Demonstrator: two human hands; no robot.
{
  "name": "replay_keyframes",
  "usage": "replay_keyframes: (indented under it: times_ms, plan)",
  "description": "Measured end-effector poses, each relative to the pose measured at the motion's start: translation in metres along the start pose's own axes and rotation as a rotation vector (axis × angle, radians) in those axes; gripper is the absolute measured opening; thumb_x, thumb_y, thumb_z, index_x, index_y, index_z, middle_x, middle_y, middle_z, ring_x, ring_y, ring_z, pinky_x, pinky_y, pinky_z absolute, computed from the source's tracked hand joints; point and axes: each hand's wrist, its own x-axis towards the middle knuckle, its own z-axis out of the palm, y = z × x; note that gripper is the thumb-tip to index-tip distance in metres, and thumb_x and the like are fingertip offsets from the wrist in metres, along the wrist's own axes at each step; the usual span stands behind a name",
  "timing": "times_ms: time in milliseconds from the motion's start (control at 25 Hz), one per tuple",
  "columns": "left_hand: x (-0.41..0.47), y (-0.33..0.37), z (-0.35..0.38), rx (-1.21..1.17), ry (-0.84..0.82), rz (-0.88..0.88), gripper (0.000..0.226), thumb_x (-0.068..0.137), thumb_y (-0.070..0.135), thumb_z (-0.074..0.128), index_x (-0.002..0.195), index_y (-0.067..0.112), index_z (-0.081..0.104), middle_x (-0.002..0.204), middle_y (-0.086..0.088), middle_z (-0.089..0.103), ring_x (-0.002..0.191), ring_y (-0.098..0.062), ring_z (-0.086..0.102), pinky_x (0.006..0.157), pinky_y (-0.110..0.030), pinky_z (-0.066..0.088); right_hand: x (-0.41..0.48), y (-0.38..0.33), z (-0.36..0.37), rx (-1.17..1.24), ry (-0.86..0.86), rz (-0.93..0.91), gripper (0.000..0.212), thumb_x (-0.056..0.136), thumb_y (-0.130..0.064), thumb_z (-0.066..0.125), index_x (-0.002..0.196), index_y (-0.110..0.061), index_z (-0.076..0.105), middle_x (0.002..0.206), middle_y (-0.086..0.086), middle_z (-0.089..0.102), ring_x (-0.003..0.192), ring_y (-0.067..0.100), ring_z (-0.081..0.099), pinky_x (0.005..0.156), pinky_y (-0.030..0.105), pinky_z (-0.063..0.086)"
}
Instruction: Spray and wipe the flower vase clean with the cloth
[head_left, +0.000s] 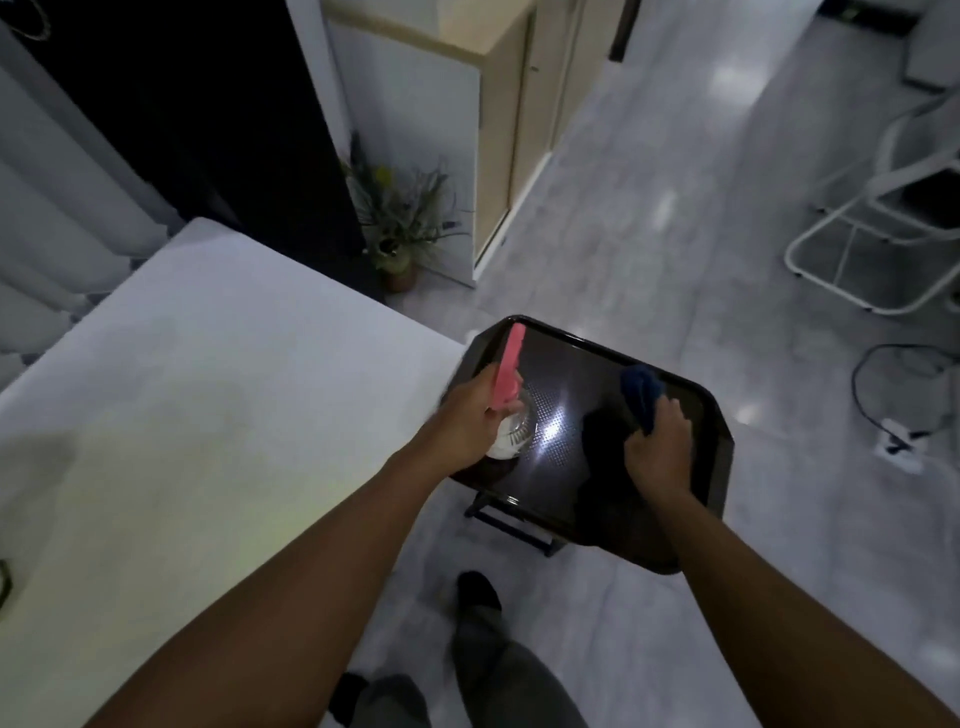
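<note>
My left hand is closed around a spray bottle that has a pink head and a clear body. It holds the bottle over the left side of a black tray table. Over the right side of the tray, my right hand grips a bunched dark blue cloth. The flower vase, a small brownish pot with spiky green stems, stands on the floor at the back, against a cabinet corner and well beyond both hands.
A large white surface fills the left. A beige-and-white cabinet rises behind the vase. A white folding chair stands at the right, with a cable and power strip on the floor. My legs are below the tray.
</note>
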Motion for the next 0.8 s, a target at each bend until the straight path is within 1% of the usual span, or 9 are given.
replay_keyframes:
  times_ms: [80, 160, 280, 320, 400, 480, 600, 720, 800]
  plan:
    - [0.019, -0.004, 0.013, 0.009, 0.019, -0.020, 0.024, 0.102, 0.015, 0.060, 0.124, 0.021, 0.055, 0.110, 0.001, 0.064, 0.100, -0.011, 0.062, 0.088, -0.022, 0.043, 0.009, 0.016, 0.004, -0.142, -0.087, -0.077, 0.066, 0.081, 0.014, 0.057, 0.144, -0.004, 0.047, 0.152, 0.027, 0.042, 0.148, 0.042, 0.026, 0.124, 0.052, 0.018]
    - [0.034, -0.010, 0.023, 0.021, 0.023, -0.032, 0.021, 0.102, 0.012, 0.059, 0.118, 0.025, 0.055, 0.106, 0.003, 0.064, 0.094, -0.004, 0.062, 0.087, -0.021, 0.043, 0.011, 0.026, 0.014, -0.185, -0.323, -0.176, 0.077, 0.084, 0.007, 0.061, 0.154, -0.015, 0.035, 0.163, 0.020, 0.026, 0.153, 0.039, 0.013, 0.125, 0.054, 0.012]
    - [0.051, -0.016, 0.032, 0.025, 0.047, -0.059, 0.021, 0.102, 0.012, 0.060, 0.119, 0.023, 0.056, 0.105, 0.005, 0.063, 0.092, 0.000, 0.061, 0.078, -0.008, 0.043, 0.008, 0.051, 0.046, -0.374, -0.510, -0.387, 0.083, 0.089, -0.046, 0.063, 0.159, -0.029, 0.021, 0.169, 0.002, -0.002, 0.155, 0.029, -0.007, 0.125, 0.056, -0.002]
    - [0.055, -0.018, 0.034, 0.027, 0.047, -0.062, 0.021, 0.102, 0.012, 0.060, 0.119, 0.024, 0.056, 0.104, 0.007, 0.062, 0.090, 0.003, 0.059, 0.075, -0.004, 0.042, 0.006, 0.057, 0.053, -0.426, -0.495, -0.413, 0.087, 0.087, -0.061, 0.057, 0.159, -0.032, 0.017, 0.168, -0.001, -0.008, 0.154, 0.027, -0.012, 0.124, 0.054, -0.008]
    - [0.061, -0.020, 0.036, 0.040, 0.045, -0.059, 0.023, 0.101, 0.012, 0.061, 0.121, 0.023, 0.057, 0.102, 0.010, 0.062, 0.089, 0.010, 0.059, 0.075, -0.007, 0.043, 0.004, 0.062, 0.061, -0.431, -0.430, -0.431, 0.087, 0.086, -0.072, 0.045, 0.159, -0.035, 0.016, 0.168, -0.003, -0.012, 0.154, 0.024, -0.017, 0.121, 0.048, -0.017]
    - [0.062, -0.020, 0.037, 0.029, 0.034, -0.052, 0.025, 0.101, 0.012, 0.061, 0.124, 0.022, 0.057, 0.101, 0.014, 0.062, 0.090, 0.015, 0.062, 0.079, -0.011, 0.047, 0.003, 0.060, 0.061, -0.376, -0.360, -0.438, 0.079, 0.088, -0.071, 0.041, 0.157, -0.034, 0.028, 0.169, -0.003, -0.002, 0.155, 0.022, -0.012, 0.120, 0.046, -0.020]
    - [0.061, -0.017, 0.036, 0.010, 0.004, -0.053, 0.031, 0.102, 0.017, 0.060, 0.132, 0.023, 0.054, 0.111, 0.007, 0.065, 0.103, -0.001, 0.064, 0.093, -0.026, 0.051, 0.006, 0.050, 0.056, -0.334, -0.274, -0.401, 0.061, 0.089, -0.063, 0.048, 0.141, -0.032, 0.054, 0.165, 0.000, 0.029, 0.155, 0.023, 0.014, 0.124, 0.047, -0.009]
    - [0.053, -0.016, 0.028, 0.016, -0.091, -0.068, 0.041, 0.104, 0.012, 0.054, 0.144, 0.020, 0.046, 0.119, 0.007, 0.061, 0.106, -0.005, 0.059, 0.088, -0.010, 0.043, 0.017, 0.029, 0.052, -0.292, -0.162, -0.378, 0.044, 0.089, -0.051, 0.056, 0.125, -0.028, 0.068, 0.137, 0.000, 0.064, 0.133, 0.021, 0.052, 0.123, 0.048, 0.014]
    - [0.045, -0.010, 0.019, 0.037, -0.117, -0.082, 0.051, 0.105, 0.008, 0.049, 0.153, 0.020, 0.037, 0.139, 0.002, 0.057, 0.124, -0.013, 0.056, 0.095, -0.007, 0.039, 0.026, 0.002, 0.042, -0.106, -0.091, -0.319, 0.033, 0.092, -0.040, 0.059, 0.118, -0.023, 0.071, 0.116, -0.002, 0.075, 0.110, 0.019, 0.066, 0.115, 0.046, 0.034]
